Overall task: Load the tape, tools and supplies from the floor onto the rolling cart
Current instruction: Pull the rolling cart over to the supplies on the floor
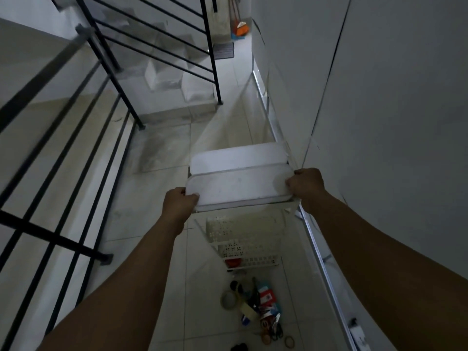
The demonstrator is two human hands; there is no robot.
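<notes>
A white rolling cart (238,186) stands against the right wall, seen from above, with a flat two-part top and perforated basket tiers (243,247) below. My left hand (178,201) grips the top's near left corner. My right hand (306,184) grips its right end. Something red (233,262) lies in the lowest tier. On the floor in front of the cart lies a pile of supplies (258,307): a pale tape roll (229,299), red and blue packets, scissors and small tape rings (289,342).
A black metal stair railing (76,153) runs along the left, with steps beyond it. The grey wall (379,122) closes the right side, with a metal strip along its base. A doormat and a broom stand at the far end of the corridor.
</notes>
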